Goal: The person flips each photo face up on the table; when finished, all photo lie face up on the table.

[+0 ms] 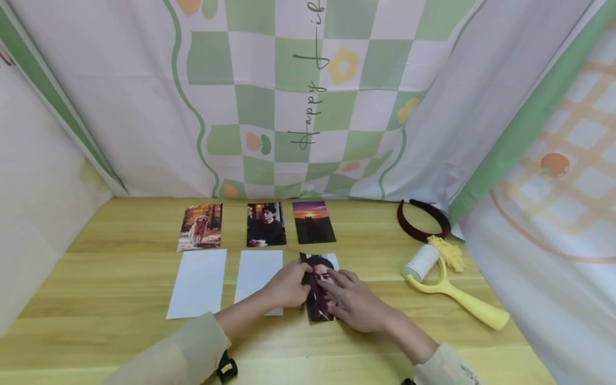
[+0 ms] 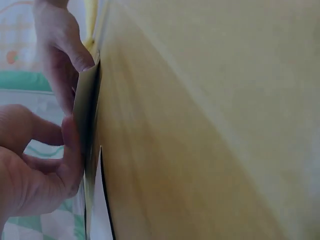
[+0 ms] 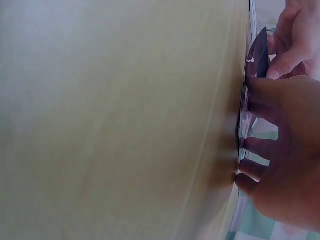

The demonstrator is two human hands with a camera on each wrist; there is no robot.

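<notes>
A portrait photo card lies in the front row at the right, picture side up. My left hand pinches its left edge, which is raised and bent off the table in the right wrist view. On the card's right part rest the spread fingers of my right hand. Part of the picture is hidden under the fingers. Two cards with plain white faces, one at the far left and one beside my left hand, lie flat in the same row. My left forearm covers part of the nearer one.
Behind them lie a dog photo, a photo of a seated person and a sunset photo. At the right are a dark headband, yellow yarn and a yellow-handled lint roller. A checked curtain hangs behind.
</notes>
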